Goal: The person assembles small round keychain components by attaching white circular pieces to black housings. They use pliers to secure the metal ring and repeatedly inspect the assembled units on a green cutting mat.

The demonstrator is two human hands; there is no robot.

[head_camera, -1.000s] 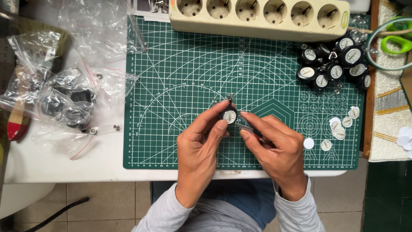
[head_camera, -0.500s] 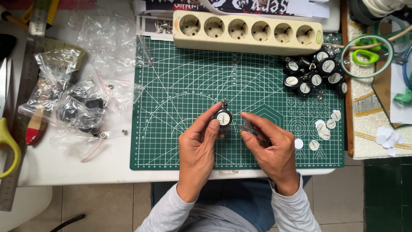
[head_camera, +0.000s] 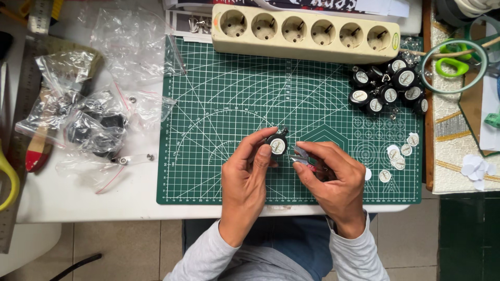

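Note:
My left hand (head_camera: 249, 179) pinches a small round black reel with a white face (head_camera: 277, 145) above the green cutting mat (head_camera: 219, 104). My right hand (head_camera: 333, 179) grips small metal tweezers (head_camera: 298, 154) with a red part, their tips at the reel's right edge. A heap of several like black reels (head_camera: 388, 89) lies at the mat's upper right. Several loose white round stickers (head_camera: 398, 153) lie to the right of my right hand.
A cream six-socket power strip (head_camera: 307, 35) lies along the mat's far edge. Clear plastic bags (head_camera: 86, 114) with black parts lie left of the mat. Green scissors and a tape ring (head_camera: 453, 65) sit at the right. A metal ruler (head_camera: 15, 125) runs down the left edge.
The view has shifted slightly. My hands stay together over the mat; the right hand's tweezers have come closer to the reel held in the left.

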